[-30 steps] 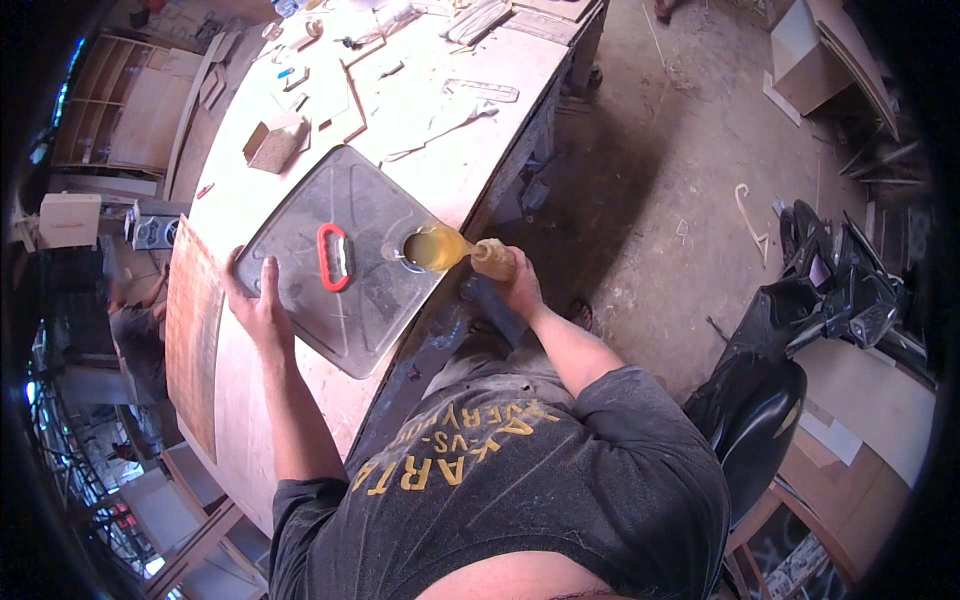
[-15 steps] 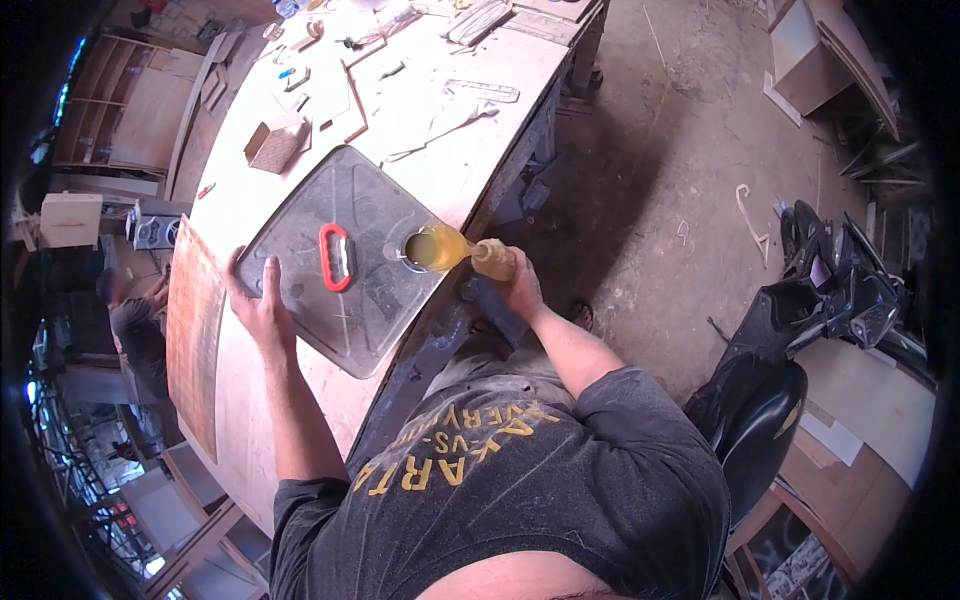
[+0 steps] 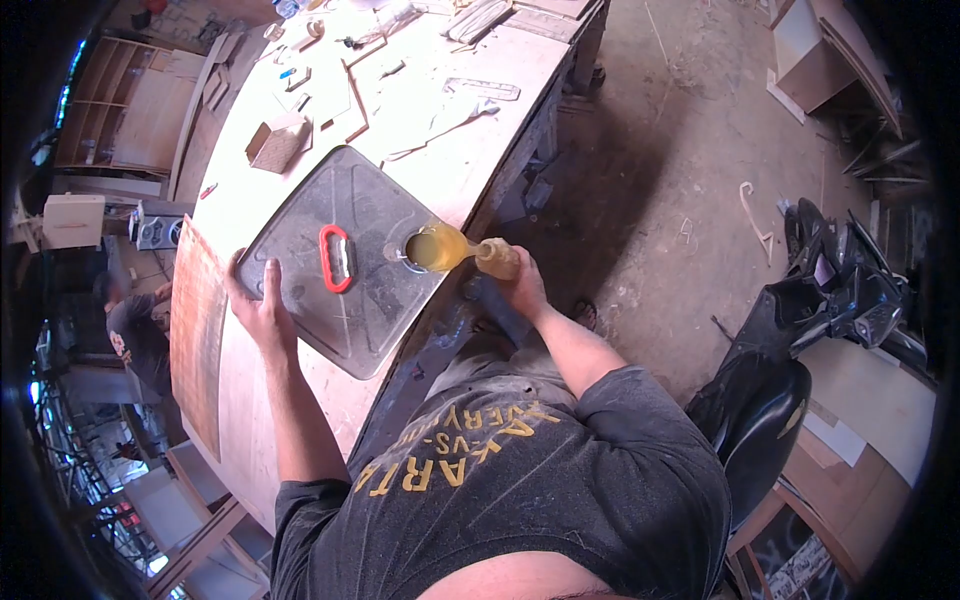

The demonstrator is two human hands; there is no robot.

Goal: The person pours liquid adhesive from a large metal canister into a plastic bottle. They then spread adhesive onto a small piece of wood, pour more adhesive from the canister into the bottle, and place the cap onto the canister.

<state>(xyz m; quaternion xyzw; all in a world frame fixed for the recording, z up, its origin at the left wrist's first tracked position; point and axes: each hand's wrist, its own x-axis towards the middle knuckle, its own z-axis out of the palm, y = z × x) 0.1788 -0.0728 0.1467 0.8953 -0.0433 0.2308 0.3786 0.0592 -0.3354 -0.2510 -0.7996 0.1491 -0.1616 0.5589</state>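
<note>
A dark grey translucent plastic lid [image 3: 350,330] with rounded corners lies on the workbench, one side reaching the bench's near edge. My left hand [image 3: 262,310] holds its left corner, thumb over the top and fingers along the outer edge. On the lid rests a red-handled tool [image 3: 336,258] with a pale strip inside its loop. My right hand [image 3: 523,285] is closed around the tan, lumpy end of a yellowish translucent container [image 3: 447,246]. The container narrows at a neck, and its wide round mouth faces up over the lid's right corner.
The pale workbench [image 3: 300,215] carries a small cardboard box [image 3: 277,142], wood strips [image 3: 355,100] and a whitish cloth or bag [image 3: 465,117]. A black motorbike [image 3: 765,415] stands at right. Another person [image 3: 140,330] bends beyond the bench at left.
Both my hands, the lid and the container stay almost in place. The view shifts very slightly, and the other person at left moves a little.
</note>
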